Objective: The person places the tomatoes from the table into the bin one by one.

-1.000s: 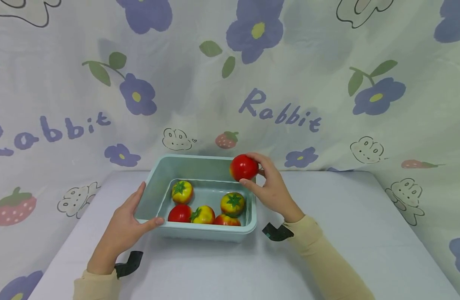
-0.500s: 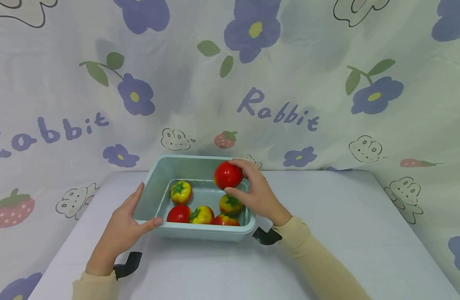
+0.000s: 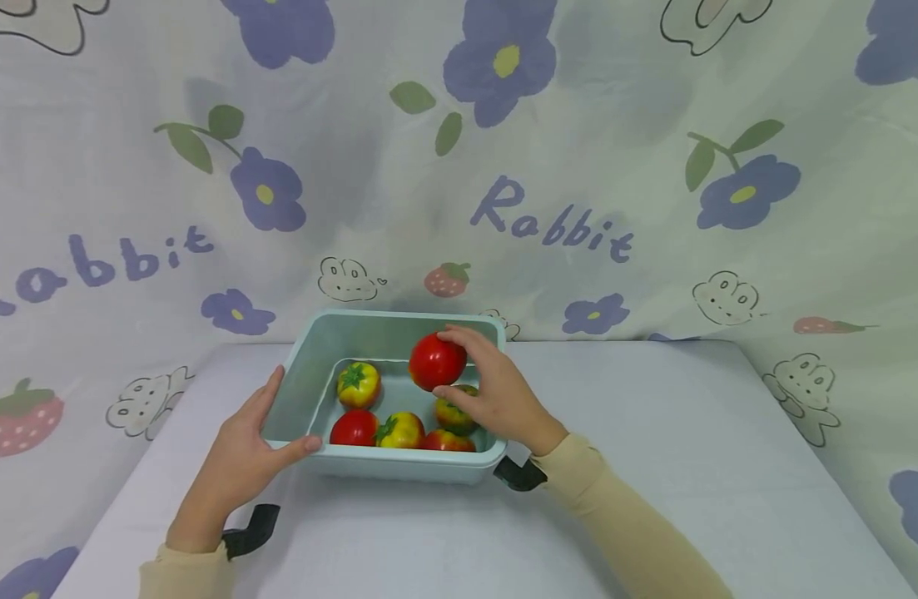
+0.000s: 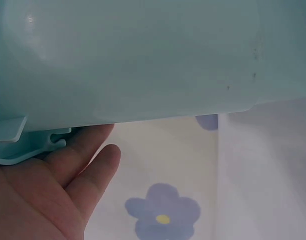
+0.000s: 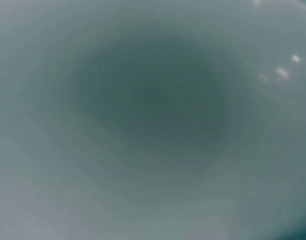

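Observation:
In the head view my right hand (image 3: 503,403) holds a shiny red toy tomato (image 3: 433,363) between thumb and fingers, over the right part of a pale blue-green plastic bin (image 3: 399,324). Inside lie several more: a yellow-red one (image 3: 359,385) with a green leafy top, a red one (image 3: 354,428), a yellow one (image 3: 401,430), and another (image 3: 451,414) partly hidden behind my right hand. My left hand (image 3: 237,462) grips the bin's left front corner, thumb on the front rim. From the left wrist, its fingers (image 4: 88,155) show below the bin's wall (image 4: 157,60).
The bin stands on a white-covered table (image 3: 653,466), near a printed cloth backdrop (image 3: 399,200) with flowers and rabbits. Black wrist mounts (image 3: 252,530) sit at both cuffs. A blurred blue-green surface (image 5: 153,110) fills the right wrist view.
My right hand has carried the red toy tomato leftward and down, from the bin's right back rim to over its inside. The left hand keeps its place on the bin.

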`<state>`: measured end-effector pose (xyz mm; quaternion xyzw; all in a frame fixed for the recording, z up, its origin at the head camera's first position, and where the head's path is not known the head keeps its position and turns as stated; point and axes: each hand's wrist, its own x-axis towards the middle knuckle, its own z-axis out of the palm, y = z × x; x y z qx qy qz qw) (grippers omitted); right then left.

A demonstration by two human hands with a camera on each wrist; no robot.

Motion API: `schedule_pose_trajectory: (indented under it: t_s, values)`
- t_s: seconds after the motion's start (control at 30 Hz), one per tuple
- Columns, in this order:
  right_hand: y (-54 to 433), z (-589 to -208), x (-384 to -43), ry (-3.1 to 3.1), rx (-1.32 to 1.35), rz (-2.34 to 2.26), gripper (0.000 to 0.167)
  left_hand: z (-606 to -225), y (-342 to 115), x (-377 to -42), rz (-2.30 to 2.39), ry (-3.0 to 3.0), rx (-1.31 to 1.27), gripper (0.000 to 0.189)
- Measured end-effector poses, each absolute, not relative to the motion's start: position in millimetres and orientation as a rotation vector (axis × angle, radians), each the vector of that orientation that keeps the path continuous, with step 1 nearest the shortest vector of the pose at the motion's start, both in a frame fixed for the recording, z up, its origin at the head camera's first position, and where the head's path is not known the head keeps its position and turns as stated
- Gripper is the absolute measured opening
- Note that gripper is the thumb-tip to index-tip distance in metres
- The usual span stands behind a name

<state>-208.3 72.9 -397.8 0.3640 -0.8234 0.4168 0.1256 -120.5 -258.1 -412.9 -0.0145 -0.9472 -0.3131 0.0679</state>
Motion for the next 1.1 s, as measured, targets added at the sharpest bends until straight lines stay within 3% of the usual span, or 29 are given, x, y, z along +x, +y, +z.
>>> schedule_pose_trajectory:
  t_s: [0.8,1.1]
  values:
    - [81.0,-401.5,-211.9,-2.325,1.076,1.198,0.056,-411.7,-259.2,-122.7,-0.961,-2.835,-0.098,0.113]
    - [119.8,-399.5,-220.3,-2.34,0.977,1.204,0.055,-403.6,-281.3,-122.0,-1.074,-2.774,-0.22,0.092]
